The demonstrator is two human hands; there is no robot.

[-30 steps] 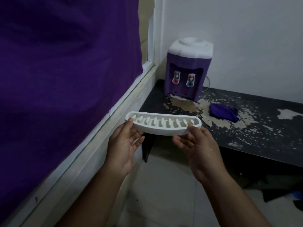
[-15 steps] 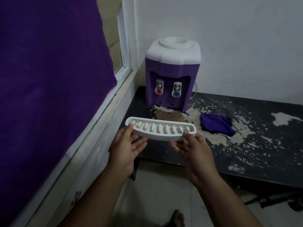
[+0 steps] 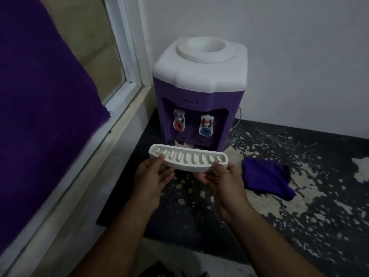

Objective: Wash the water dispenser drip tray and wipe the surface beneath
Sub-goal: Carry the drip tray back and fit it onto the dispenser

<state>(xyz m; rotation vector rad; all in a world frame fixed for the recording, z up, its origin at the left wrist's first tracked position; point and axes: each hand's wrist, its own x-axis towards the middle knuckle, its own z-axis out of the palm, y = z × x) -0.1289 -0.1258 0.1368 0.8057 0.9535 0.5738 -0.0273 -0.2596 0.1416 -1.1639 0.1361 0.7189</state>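
I am gripping the white drip tray [image 3: 187, 159] by its ends with left hand [image 3: 153, 176] and right hand [image 3: 223, 182]; feeding it level and square under the water dispenser [image 3: 199, 92] seems wisest.

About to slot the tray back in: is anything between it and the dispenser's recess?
Nothing visible. The left hand and right hand hold the tray just before the dispenser; the cloth lies to the right, off that path.
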